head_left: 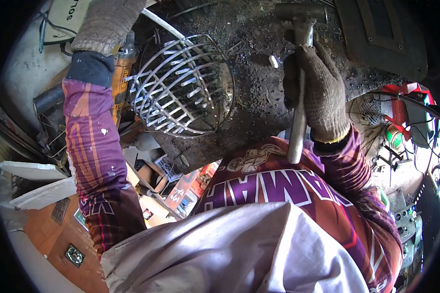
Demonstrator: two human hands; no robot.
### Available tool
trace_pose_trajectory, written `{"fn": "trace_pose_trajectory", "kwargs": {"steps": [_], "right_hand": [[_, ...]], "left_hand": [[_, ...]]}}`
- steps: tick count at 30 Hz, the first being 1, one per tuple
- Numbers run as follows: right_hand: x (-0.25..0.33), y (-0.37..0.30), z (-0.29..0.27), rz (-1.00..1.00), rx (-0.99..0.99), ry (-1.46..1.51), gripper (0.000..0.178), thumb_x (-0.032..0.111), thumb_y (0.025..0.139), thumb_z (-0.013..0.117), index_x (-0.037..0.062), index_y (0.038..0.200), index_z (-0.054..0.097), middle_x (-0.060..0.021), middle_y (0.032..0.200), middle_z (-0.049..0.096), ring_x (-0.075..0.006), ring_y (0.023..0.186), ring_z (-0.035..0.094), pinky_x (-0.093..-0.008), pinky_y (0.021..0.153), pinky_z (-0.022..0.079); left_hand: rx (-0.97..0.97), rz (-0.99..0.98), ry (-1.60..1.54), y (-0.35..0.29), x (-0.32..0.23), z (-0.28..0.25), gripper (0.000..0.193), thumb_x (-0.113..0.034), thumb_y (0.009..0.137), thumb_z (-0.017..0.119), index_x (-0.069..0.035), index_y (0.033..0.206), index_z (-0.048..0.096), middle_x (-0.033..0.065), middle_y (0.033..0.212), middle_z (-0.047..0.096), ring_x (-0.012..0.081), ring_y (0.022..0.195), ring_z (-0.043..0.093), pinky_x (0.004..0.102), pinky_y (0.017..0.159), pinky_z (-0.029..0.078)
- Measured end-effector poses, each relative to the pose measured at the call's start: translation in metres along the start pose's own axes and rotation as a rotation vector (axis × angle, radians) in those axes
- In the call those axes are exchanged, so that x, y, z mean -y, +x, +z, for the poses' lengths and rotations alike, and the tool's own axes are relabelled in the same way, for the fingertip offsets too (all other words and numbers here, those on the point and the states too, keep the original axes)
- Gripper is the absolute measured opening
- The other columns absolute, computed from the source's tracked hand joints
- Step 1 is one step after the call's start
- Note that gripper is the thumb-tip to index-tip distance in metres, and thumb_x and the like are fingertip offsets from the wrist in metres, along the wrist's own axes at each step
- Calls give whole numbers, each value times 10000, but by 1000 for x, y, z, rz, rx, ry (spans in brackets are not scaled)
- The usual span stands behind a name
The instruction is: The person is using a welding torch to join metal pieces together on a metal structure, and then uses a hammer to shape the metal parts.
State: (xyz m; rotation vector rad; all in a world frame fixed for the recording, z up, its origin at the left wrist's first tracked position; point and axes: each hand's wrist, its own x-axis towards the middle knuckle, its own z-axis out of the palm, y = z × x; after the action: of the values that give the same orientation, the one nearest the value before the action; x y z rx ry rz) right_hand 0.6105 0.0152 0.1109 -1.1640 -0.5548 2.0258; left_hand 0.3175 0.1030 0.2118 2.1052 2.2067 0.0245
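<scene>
My right hand (322, 88), in a grey-brown knitted glove, is wrapped round the metal handle of a hammer (298, 132). The hammer's head points away from me, over the dark work surface. At the upper left is my left hand (107, 24), gloved too; its fingers run out of the picture at the top, so I cannot see whether they hold anything. Between the hands, nearer the left, a rounded cage of bent metal rods (188, 81) rests on the work surface. A pale metal bar (164, 22) slants from near my left hand to the cage.
Dark grit covers the worktop (254, 97), with a small white piece (273, 61) on it. A dark panel with a rectangular frame (396, 44) lies at the far right. An orange power tool (122, 73) stands beside my left forearm. Cables and red items (401, 110) are at right.
</scene>
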Motion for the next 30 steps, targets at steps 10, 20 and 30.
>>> {"fn": "trace_pose_trajectory", "kwargs": {"steps": [10, 20, 30], "right_hand": [[-31, 8, 26, 25, 33, 76, 394, 356, 1015, 563, 20, 1219, 541, -34, 754, 601, -124, 552, 559, -268, 494, 470], [-33, 7, 37, -32, 76, 50, 339, 343, 1046, 518, 48, 1209, 555, -45, 766, 603, -128, 521, 537, -290, 469, 472], [-24, 12, 38, 188, 93, 53, 302, 327, 1042, 554, 67, 1197, 565, -26, 769, 585, -135, 529, 540, -289, 456, 446]], "left_hand": [[-24, 12, 78, 1, -5, 0, 434, -209, 943, 565, 41, 1293, 623, 272, 1108, 714, 373, 1016, 707, 414, 900, 540], [42, -119, -61, 0, -18, -5, 419, -177, 947, 558, 48, 1293, 626, 235, 1004, 732, 286, 799, 723, 377, 720, 573], [-46, 101, 37, 3, 15, 6, 404, -161, 922, 563, 17, 1274, 649, 251, 1064, 725, 373, 979, 707, 421, 854, 552]]}}
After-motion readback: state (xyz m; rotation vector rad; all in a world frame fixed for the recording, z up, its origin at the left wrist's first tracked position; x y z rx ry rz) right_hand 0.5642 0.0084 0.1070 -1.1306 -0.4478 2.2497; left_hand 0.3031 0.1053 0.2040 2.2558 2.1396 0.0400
